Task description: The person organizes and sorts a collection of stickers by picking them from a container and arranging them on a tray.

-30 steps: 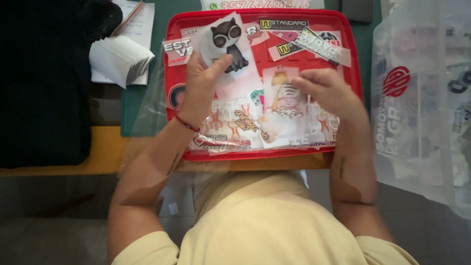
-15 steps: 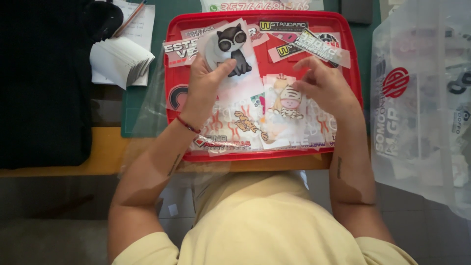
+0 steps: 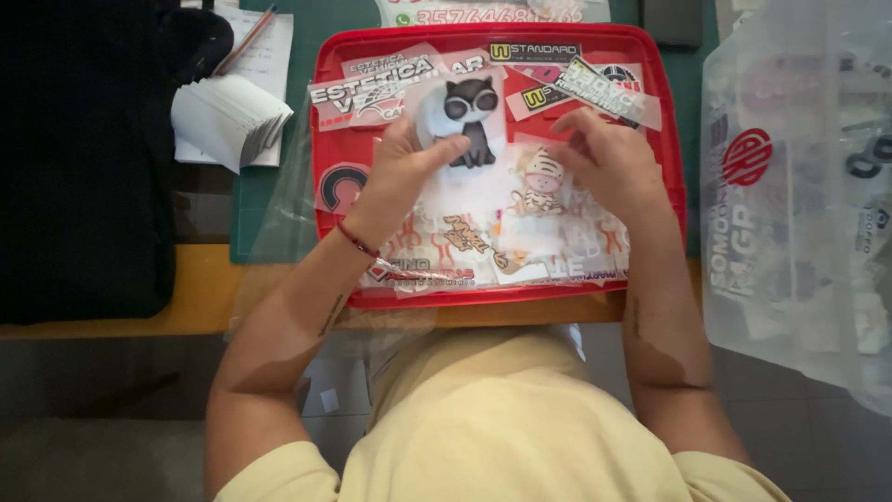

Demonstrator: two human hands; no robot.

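A red plastic tray (image 3: pixel 330 70) lies on the table edge, filled with several stickers and clear film sheets. My left hand (image 3: pixel 401 177) pinches a sticker of a grey cartoon animal with big goggles (image 3: pixel 469 110) by its left edge, above the tray's upper middle. My right hand (image 3: pixel 609 158) rests with curled fingers on the stickers at the tray's right half, next to a small striped cartoon sticker (image 3: pixel 542 182). Whether the right fingers grip a sticker is hidden.
A stack of white paper slips (image 3: pixel 228 116) sits left of the tray on a green cutting mat (image 3: pixel 269 209), with a pencil above. A black bag (image 3: pixel 84 158) fills the far left. A clear plastic bag with a red logo (image 3: pixel 790 186) stands at the right.
My left hand carried the goggle-animal sticker a little to the right and turned it upright. My right hand slid up the tray, uncovering the striped cartoon sticker.
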